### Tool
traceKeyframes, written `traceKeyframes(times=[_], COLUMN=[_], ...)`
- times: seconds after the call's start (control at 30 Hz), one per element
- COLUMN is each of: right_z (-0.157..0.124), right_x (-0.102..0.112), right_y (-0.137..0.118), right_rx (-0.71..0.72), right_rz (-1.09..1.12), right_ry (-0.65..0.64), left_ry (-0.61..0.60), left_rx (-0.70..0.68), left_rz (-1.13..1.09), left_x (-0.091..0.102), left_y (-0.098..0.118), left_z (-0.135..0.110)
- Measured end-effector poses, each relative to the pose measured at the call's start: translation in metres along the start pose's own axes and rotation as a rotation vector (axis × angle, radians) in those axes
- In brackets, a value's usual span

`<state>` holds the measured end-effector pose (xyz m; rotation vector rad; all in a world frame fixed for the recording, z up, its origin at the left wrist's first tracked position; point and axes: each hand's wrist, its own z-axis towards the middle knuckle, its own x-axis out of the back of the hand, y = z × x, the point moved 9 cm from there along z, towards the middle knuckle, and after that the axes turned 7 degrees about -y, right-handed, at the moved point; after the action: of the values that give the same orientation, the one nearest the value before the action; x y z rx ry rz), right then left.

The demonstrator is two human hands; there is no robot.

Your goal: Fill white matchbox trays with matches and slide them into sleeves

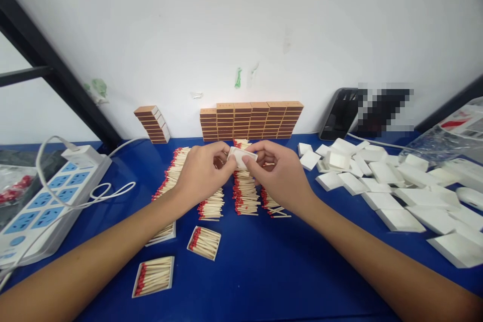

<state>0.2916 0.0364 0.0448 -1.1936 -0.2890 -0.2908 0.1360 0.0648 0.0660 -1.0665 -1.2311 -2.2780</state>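
Between my two hands is a small white matchbox tray [242,159], pinched at its left end by my left hand [206,168] and at its right end by my right hand [277,168]. It is held above rows of loose red-headed matches [246,193] on the blue table. Nearer to me lie a tray filled with matches [204,243] and another filled tray [153,275]. A third filled tray [164,234] is partly covered by my left forearm.
Stacked brown matchboxes [251,121] stand along the wall, with a separate stack [153,123] to their left. Many white trays [383,186] are heaped on the right. A power strip [53,206] with a white cable sits left. A black phone [338,113] leans at the back.
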Motion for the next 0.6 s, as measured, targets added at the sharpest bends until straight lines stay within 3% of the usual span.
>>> traceKeyframes(times=[0.2,0.6], right_z=[-0.002,-0.003], right_x=[-0.004,-0.001], right_y=[-0.005,-0.009], right_rx=[0.029,0.102], right_rz=[-0.026,-0.159], right_ry=[-0.035,-0.015], left_ry=[-0.074,-0.042], left_rx=[-0.138,-0.316], left_rz=[0.144,0.364], left_x=[-0.008,-0.013], left_y=[0.014,0.03], left_z=[-0.004,-0.013])
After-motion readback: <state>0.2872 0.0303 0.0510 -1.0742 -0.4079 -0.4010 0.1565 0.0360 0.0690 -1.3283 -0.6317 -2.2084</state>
